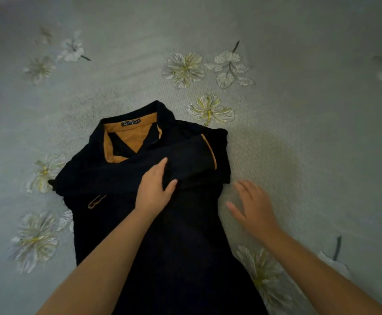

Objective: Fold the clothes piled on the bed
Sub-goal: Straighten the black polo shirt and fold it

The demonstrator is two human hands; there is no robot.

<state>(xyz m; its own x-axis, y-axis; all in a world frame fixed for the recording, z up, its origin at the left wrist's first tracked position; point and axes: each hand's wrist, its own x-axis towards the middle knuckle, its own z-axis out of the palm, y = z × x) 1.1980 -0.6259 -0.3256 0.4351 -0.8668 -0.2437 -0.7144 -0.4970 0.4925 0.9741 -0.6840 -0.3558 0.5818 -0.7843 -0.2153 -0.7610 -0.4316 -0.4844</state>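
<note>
A black polo shirt (108, 178) with an orange inner collar lies face up on the bed, collar away from me, its lower part running out of the frame's bottom. One sleeve with an orange cuff stripe is folded across the chest. My left hand (154, 189) rests flat on that folded sleeve, fingers and thumb pressing the cloth. My right hand (252, 206) hovers with fingers spread just right of the shirt's edge, over the bedsheet, holding nothing.
The bed is covered by a grey-green sheet (310, 133) printed with pale flowers. No other clothes show in this view. Bare sheet surrounds the shirt on the left, right and far side.
</note>
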